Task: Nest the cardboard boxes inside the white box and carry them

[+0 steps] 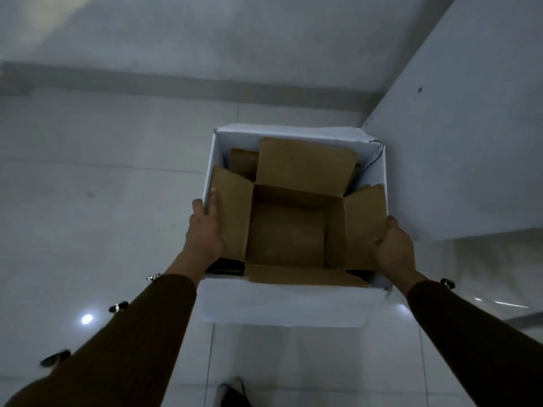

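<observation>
- Head view: the white box (293, 306) was held just right of the frame's centre, above a pale tiled floor (102, 171), its open top facing the camera.
- A brown box (286, 230) sat nested inside it, open, with four flaps splayed toward 12, 3, 6 and 9 o'clock.
- The 12 o'clock flap leaned back toward the white box's far wall; the 6 o'clock flap lay over the near rim.
- A second piece of brown cardboard (244, 164) showed at about 11 o'clock, tucked between the brown box and the white wall. Whether it was a whole box could not be told.
- The left hand (205, 230) clamped the white box's 9 o'clock side, thumb over the rim and pressed onto the brown flap, the other fingers wrapped down the outside and mostly hidden.
- The right hand (392, 248) gripped the 3 o'clock side, thumb hooked over the edge against the flap there; its other fingers were hidden behind the wall, so their spread could not be told.
- Both arms wore dark brown ribbed sleeves (132, 342) with small metal buttons.
- A white panel (470, 127) stood at 2 o'clock, close to the white box's far right corner.
- A dark shoe (232, 393) showed on the floor at 6 o'clock, at the frame's bottom edge.
</observation>
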